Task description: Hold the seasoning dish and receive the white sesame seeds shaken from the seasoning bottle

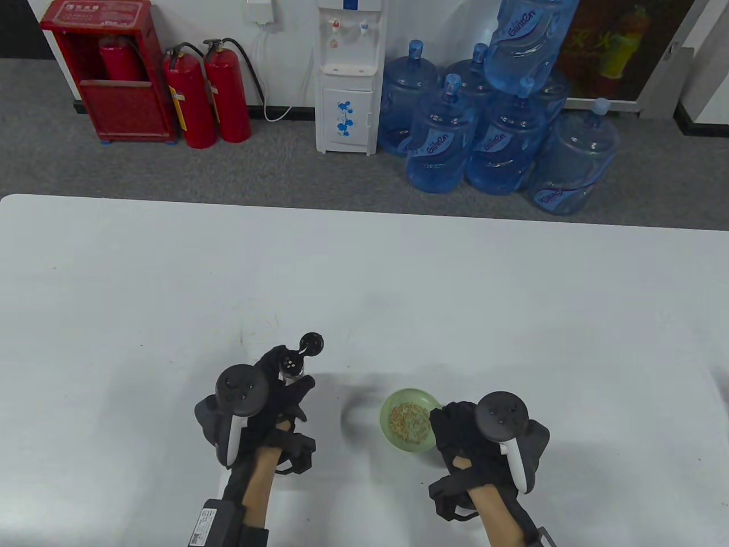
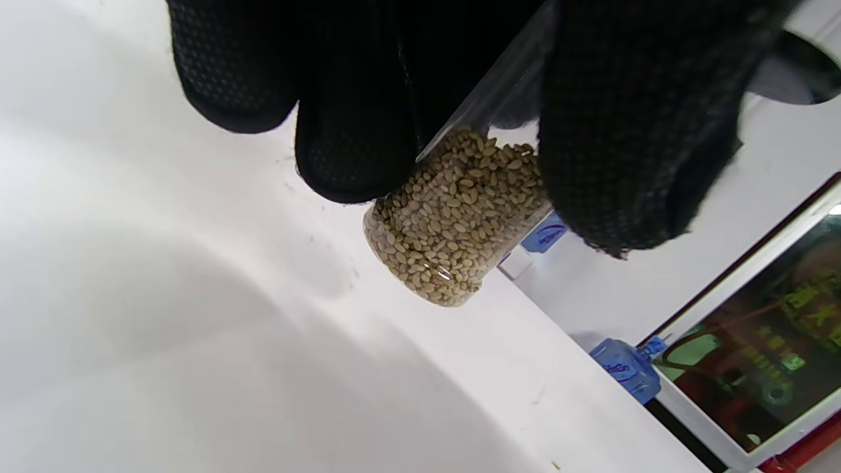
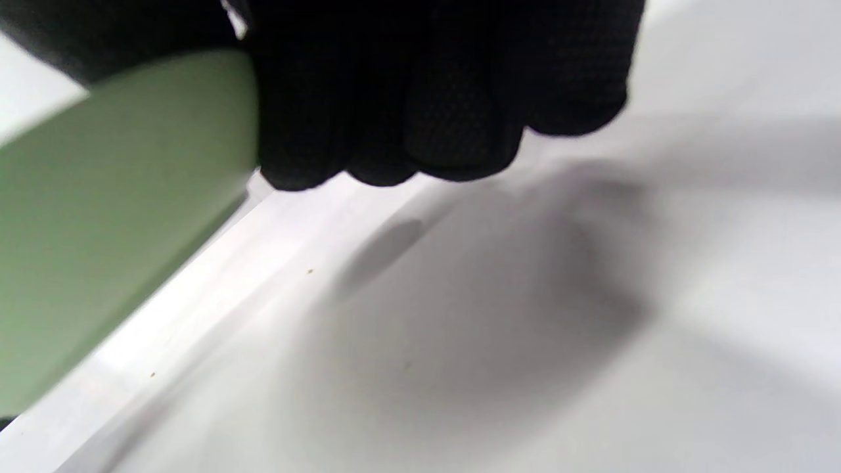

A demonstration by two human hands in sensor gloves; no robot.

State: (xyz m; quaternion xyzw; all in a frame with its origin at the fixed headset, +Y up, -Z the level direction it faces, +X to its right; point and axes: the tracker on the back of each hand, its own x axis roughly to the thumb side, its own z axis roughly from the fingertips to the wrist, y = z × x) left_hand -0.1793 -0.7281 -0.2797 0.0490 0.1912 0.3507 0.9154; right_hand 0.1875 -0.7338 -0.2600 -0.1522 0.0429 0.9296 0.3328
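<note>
The right hand [image 1: 464, 439] grips the small, light, rigid, likely breakable seasoning dish [image 1: 407, 424] by its 3 o'clock rim above the bench [image 1: 171, 273], while the left hand [image 1: 267, 393] clamps the smooth, slippery seasoning bottle [image 2: 453, 230] mid-body, at the dish's 9 o'clock.

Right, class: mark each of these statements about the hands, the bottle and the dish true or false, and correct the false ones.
1. The left hand grips the seasoning bottle. True.
2. The green dish is empty. False: it holds sesame seeds.
3. The right hand holds the dish. True.
4. The bottle's flip cap is closed. False: it is flipped open.
5. The bottle is over the dish. False: it is off to the left.
</note>
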